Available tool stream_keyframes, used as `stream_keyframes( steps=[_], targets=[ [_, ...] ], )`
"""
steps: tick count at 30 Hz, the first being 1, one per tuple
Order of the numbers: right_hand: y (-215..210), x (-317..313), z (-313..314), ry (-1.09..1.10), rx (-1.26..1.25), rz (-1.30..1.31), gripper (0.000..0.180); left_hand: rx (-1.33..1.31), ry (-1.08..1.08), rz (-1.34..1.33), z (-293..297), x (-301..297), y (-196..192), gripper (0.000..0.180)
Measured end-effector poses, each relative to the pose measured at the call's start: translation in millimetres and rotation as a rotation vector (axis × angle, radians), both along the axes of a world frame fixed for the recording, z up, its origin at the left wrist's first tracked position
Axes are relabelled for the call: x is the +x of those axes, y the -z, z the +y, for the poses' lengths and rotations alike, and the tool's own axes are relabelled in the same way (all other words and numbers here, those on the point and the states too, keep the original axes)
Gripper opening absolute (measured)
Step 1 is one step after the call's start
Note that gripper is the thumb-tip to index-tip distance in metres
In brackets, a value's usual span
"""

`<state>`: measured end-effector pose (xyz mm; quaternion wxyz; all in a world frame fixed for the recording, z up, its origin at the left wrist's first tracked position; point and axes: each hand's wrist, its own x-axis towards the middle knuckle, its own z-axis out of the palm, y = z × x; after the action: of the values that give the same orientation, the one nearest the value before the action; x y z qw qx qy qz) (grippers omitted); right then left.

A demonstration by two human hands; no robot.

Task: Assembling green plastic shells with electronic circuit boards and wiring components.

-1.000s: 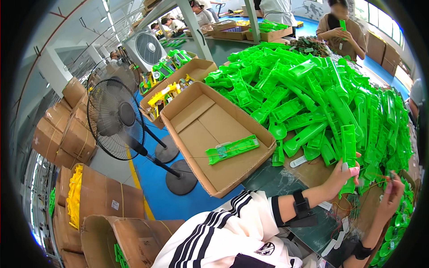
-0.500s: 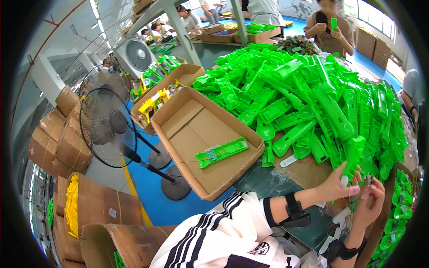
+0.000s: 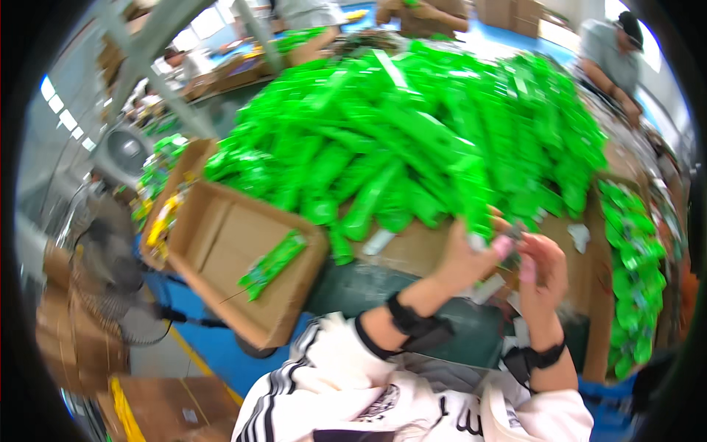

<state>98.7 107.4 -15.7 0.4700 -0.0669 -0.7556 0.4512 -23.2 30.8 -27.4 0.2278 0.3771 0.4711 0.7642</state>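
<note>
Since a second ago our left hand (image 3: pixel 460 258) has pulled a green packet (image 3: pixel 471 195) off the pile (image 3: pixel 412 132), clenched round its end; our right hand (image 3: pixel 541 269) has come in beside it, grip unclear; one packet lies in the cardboard box (image 3: pixel 221 243)

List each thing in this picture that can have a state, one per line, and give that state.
Cardboard box: open, tilted, one green packet lying inside.
Green packets: heaped in a big pile on the table.
Left hand: fingers closed on a green packet at the pile's edge.
Right hand: raised beside the left; its grip is blurred.
</note>
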Motion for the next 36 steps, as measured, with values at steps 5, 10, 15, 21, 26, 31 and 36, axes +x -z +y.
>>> stream_keyframes(
  steps=[5, 10, 15, 21, 26, 31, 36],
  targets=[
    [-5.9, -0.6, 12.4, 0.022, -0.215, 0.073, 0.023, -0.059, 0.094, -0.161, -0.1, 3.4, -9.9, 0.036],
    [-8.3, 6.4, 19.1, -0.263, -0.589, -0.055, 0.021, -0.118, 0.117, -0.163, -2.0, 4.8, -17.9, 0.037],
    [-7.4, 8.5, 19.1, -0.411, -0.637, 0.058, 0.021, -0.083, 0.101, 0.023, 1.4, 10.0, -13.4, 0.036],
    [-9.0, 4.9, 20.3, -0.506, -0.321, 0.000, 0.028, -0.144, 0.016, -0.217, -8.0, 11.9, -11.2, 0.046],
    [1.8, 1.3, 21.1, -0.729, -0.454, 0.055, 0.036, -0.112, 0.240, -0.380, -16.8, 5.0, -11.9, 0.051],
    [0.3, 7.0, 21.1, -0.558, -0.342, -0.021, 0.041, -0.096, 0.327, -0.513, -6.1, 1.5, -2.3, 0.051],
    [3.2, 5.8, 18.6, -0.382, -0.212, 0.063, 0.028, -0.226, 0.231, -0.392, -5.4, 3.8, -0.7, 0.044]
  ],
)
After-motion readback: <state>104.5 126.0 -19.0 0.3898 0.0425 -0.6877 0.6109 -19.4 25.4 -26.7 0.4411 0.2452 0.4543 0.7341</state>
